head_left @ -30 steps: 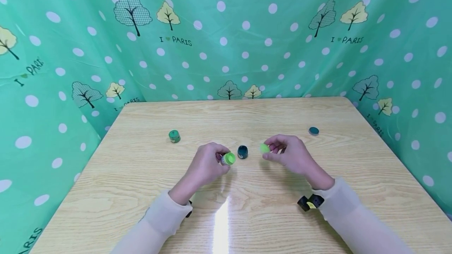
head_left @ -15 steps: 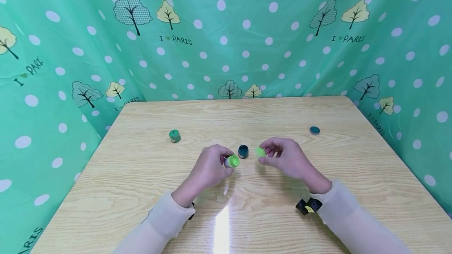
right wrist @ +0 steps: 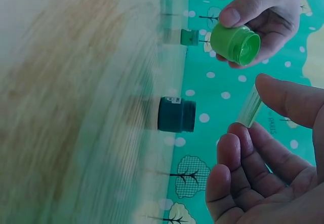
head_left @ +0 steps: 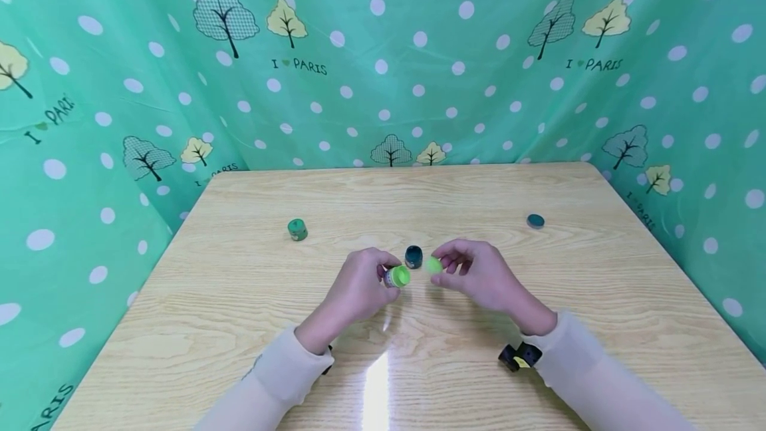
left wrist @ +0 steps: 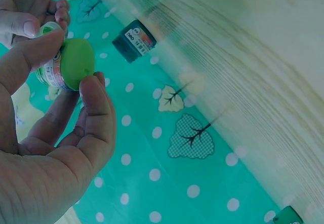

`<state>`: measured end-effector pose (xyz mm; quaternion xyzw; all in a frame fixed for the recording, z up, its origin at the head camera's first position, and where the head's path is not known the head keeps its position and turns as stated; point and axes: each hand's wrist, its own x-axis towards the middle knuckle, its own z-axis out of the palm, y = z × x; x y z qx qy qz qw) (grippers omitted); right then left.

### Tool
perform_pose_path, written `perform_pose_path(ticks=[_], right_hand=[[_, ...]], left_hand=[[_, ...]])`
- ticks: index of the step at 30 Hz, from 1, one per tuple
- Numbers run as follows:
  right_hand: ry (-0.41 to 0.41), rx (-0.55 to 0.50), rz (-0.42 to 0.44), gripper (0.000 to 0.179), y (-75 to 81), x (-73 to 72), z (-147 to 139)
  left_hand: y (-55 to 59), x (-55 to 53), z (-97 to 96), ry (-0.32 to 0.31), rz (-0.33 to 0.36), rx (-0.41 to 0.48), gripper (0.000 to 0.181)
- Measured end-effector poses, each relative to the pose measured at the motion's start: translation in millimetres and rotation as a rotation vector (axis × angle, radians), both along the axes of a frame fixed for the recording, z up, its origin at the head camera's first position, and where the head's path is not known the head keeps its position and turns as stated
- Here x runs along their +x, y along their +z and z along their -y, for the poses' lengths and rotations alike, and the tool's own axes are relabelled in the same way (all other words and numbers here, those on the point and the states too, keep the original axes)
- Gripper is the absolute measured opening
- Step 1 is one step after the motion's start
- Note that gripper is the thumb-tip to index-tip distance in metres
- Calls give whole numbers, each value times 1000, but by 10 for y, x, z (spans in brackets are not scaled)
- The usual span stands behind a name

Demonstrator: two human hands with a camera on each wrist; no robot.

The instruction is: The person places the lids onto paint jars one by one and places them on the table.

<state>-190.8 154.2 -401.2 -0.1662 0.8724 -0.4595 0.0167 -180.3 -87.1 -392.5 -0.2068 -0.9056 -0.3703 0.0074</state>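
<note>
My left hand (head_left: 362,288) grips a small light green paint jar (head_left: 397,277) between thumb and fingers. The jar is uncapped and tipped, its mouth facing right; green paint shows inside it in the right wrist view. Opposite, my right hand (head_left: 481,277) pinches the jar's light green lid (right wrist: 250,107) by its edge, with thumb on one side and fingertips on the other. A short gap separates lid and jar mouth. Just beyond them, an uncapped dark teal jar (head_left: 413,257) stands upright on the table.
A green jar (head_left: 297,230) stands farther back on the left of the wooden table (head_left: 179,324). Toward the back right lies a dark teal lid (head_left: 535,221). A green dotted curtain (head_left: 335,85) hangs behind the table and along both sides.
My right hand has brought the lid left and slightly nearer to me, toward the jar. My left hand has shifted a little right with the jar.
</note>
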Motion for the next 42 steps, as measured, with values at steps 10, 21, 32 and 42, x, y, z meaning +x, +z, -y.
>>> perform_pose_path(ticks=[10,21,32,42], right_hand=[[28,-24,-9,29,-9,16,42],[43,-52,-3,30,-17,48,88],[69,-81,12,28,-37,66,136],[99,-57,-1,29,-57,91,157]], left_hand=[[-2,19,-41,-3,14,19,31],[-21,27,-64,-5,-1,17,30],[-28,38,-91,2,10,32,30],[-35,40,-115,2,11,11,28]])
